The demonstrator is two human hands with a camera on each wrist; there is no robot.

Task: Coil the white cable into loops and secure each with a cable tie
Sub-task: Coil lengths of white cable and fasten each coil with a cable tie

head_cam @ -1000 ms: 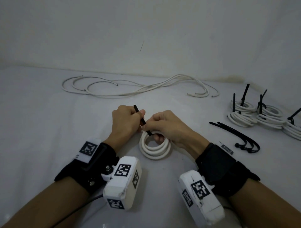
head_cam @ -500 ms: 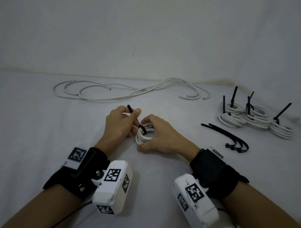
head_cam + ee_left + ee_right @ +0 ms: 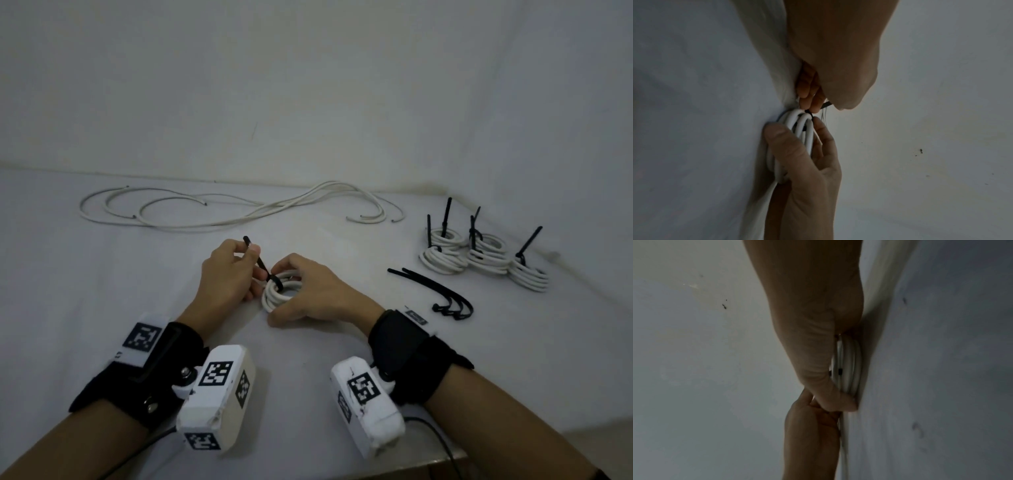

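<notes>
At the centre of the head view, a small coil of white round cable point(image 3: 279, 294) lies flat on the white cloth-covered table point(image 3: 102, 274), gripped by the right hand point(image 3: 310, 294), whose thumb curls along the coil's near edge while the fingers arch over its far side. The left hand point(image 3: 227, 274), just left of the coil, pinches the free tail of a thin black plastic cable tie point(image 3: 262, 265) between thumb and fingers; the tie loops around the coil's left strands and its tip juts toward the upper left. The two hands touch over the coil. Across the upper middle of the frame sprawl long loose white cables point(image 3: 239, 212). At the right stands a cluster of finished white coils point(image 3: 479, 257), each bound with an upright black tie, and nearer lie spare black cable ties point(image 3: 442, 294).
</notes>
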